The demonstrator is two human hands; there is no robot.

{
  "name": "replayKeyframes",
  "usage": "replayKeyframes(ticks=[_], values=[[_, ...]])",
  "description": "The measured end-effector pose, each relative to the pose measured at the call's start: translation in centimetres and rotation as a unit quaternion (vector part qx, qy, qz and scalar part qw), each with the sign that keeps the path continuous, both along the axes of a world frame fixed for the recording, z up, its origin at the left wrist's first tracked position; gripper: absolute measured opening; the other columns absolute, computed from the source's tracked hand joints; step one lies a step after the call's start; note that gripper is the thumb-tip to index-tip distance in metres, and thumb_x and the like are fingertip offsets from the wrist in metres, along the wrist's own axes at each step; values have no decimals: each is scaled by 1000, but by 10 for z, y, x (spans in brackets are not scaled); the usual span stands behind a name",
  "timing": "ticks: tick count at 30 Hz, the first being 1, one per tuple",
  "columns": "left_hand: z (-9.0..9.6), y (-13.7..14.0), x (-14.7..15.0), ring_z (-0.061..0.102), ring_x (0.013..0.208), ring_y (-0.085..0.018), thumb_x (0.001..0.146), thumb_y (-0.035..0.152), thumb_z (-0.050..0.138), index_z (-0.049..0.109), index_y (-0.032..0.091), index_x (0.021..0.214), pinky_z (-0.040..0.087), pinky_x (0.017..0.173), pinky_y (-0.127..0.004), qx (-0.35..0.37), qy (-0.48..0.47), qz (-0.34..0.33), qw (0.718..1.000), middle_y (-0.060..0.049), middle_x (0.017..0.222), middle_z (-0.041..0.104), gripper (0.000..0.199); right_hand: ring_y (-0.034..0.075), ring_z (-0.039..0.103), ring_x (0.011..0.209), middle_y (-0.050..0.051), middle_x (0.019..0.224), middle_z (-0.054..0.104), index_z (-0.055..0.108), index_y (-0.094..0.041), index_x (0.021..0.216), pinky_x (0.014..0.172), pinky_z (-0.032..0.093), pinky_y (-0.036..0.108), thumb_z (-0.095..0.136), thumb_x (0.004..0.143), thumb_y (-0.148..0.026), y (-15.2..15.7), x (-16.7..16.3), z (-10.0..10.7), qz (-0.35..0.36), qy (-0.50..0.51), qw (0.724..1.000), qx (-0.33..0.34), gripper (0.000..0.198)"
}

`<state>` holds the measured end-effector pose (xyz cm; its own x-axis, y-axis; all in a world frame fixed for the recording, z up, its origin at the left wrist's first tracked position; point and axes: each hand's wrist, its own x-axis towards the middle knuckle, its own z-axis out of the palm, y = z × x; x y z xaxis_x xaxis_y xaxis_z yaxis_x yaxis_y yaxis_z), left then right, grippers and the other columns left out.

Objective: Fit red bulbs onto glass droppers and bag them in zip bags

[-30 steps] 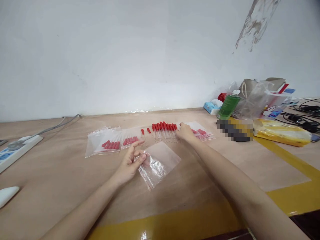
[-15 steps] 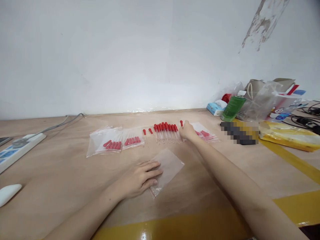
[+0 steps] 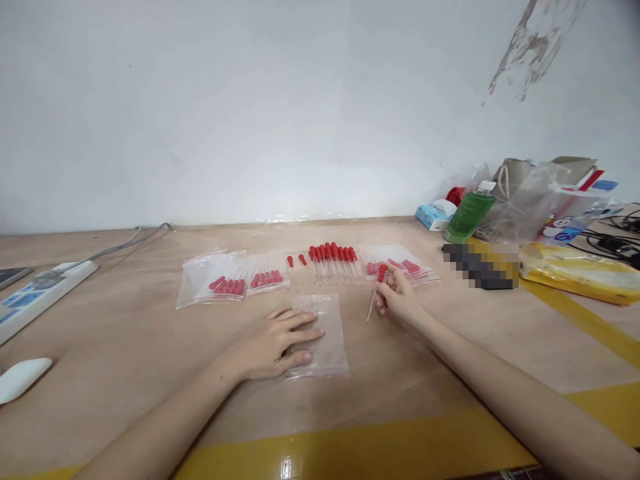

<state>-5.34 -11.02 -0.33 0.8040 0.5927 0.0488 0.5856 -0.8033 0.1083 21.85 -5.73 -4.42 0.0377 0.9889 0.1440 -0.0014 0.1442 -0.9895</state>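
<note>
My left hand [image 3: 284, 343] lies flat with fingers spread on a clear zip bag [image 3: 330, 333] in the middle of the table. In my right hand [image 3: 397, 297] is a dropper [image 3: 382, 272] with a red rubber bulb, its thin clear tip slanting down to the left. Beyond the bag, a row of several red-bulbed droppers [image 3: 333, 253] lies side by side, with two loose droppers [image 3: 291, 262] to their left. Filled zip bags [image 3: 200, 283] of droppers lie at the left, and another filled bag [image 3: 425, 275] rests behind my right hand.
At the right stand a green bottle [image 3: 470, 213], a blue tissue pack [image 3: 433, 217], plastic bags [image 3: 525, 200] and a yellow packet [image 3: 575, 273]. A blurred dark object [image 3: 480, 267] lies before them. A power strip [image 3: 47, 297] and a white mouse [image 3: 23, 380] are at the left.
My right hand has come back from the dropper row toward me, bringing one dropper. The zip bag under my left hand has turned to lie straighter.
</note>
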Motion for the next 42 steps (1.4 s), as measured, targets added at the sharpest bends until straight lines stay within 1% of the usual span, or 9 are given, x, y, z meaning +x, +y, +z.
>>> replayKeyframes(ticks=[4, 7, 11, 15, 17, 20, 26, 37, 42], values=[[-4, -11, 11, 50, 98, -26, 88, 44, 33, 43, 24, 126, 34, 84, -49, 92, -21, 166, 982, -12, 109, 54, 44, 6, 42, 32, -12, 53, 46, 29, -24, 114, 29, 35, 17, 55, 66, -26, -5, 0, 0, -10, 33, 999, 4, 54], [-3, -9, 7, 40, 114, -28, 90, 38, 33, 45, 27, 124, 20, 94, -54, 128, -16, 114, 985, -12, 127, 44, 39, 6, 42, 33, -11, 54, 48, 32, -24, 106, 29, 34, 16, 58, 64, -26, -6, 2, 2, -32, 68, 997, -5, 49], [-7, 3, -4, 17, 131, -27, 91, 38, 30, 34, 32, 131, 2, 102, -54, 85, -8, 52, 995, -5, 142, 25, 41, 7, 45, 36, -9, 60, 53, 34, -24, 99, 30, 36, 17, 63, 61, -30, -9, 0, 5, -48, 79, 995, -33, 49], [-16, 6, -4, 12, 132, -25, 91, 44, 27, 21, 33, 136, 3, 104, -53, -13, 4, 47, 999, -3, 144, 19, 47, 7, 46, 38, -8, 63, 54, 31, -25, 96, 28, 33, 16, 64, 62, -35, -13, -7, 4, -51, 70, 996, -28, 49], [-20, 3, -1, 11, 132, -26, 90, 46, 27, 17, 32, 137, 4, 104, -53, -31, 1, 62, 998, -4, 145, 15, 50, 6, 43, 36, -9, 62, 53, 30, -25, 95, 27, 29, 15, 64, 63, -36, -15, -11, 2, -50, 51, 997, -30, 48], [-22, -2, 5, 8, 133, -27, 89, 49, 27, 16, 32, 137, 4, 103, -54, -32, -4, 80, 996, -4, 145, 12, 51, 5, 40, 33, -9, 62, 52, 29, -25, 93, 27, 25, 14, 63, 64, -36, -17, -15, -2, -41, 36, 998, -25, 46], [-21, -4, 7, 7, 133, -26, 90, 49, 25, 15, 32, 137, 3, 103, -54, -33, 10, 86, 996, -5, 146, 11, 51, 5, 39, 37, -6, 66, 53, 29, -24, 93, 34, 30, 17, 63, 63, -35, -15, -23, -4, -26, 35, 999, 18, 47], [-20, -4, 8, 9, 133, -26, 89, 49, 26, 14, 32, 137, 3, 104, -54, -39, -4, 82, 996, -4, 145, 13, 52, 5, 40, 35, -8, 63, 54, 29, -24, 92, 29, 27, 15, 64, 63, -37, -24, -30, 3, -14, 39, 999, -25, 47], [-20, -7, 14, 9, 133, -23, 92, 43, 22, 5, 28, 139, 4, 106, -50, -63, -39, 103, 992, -3, 145, 16, 52, 7, 50, 42, -5, 67, 55, 37, -22, 84, 31, 36, 17, 66, 62, -41, -23, -28, -1, 61, 11, 997, -46, 40]])
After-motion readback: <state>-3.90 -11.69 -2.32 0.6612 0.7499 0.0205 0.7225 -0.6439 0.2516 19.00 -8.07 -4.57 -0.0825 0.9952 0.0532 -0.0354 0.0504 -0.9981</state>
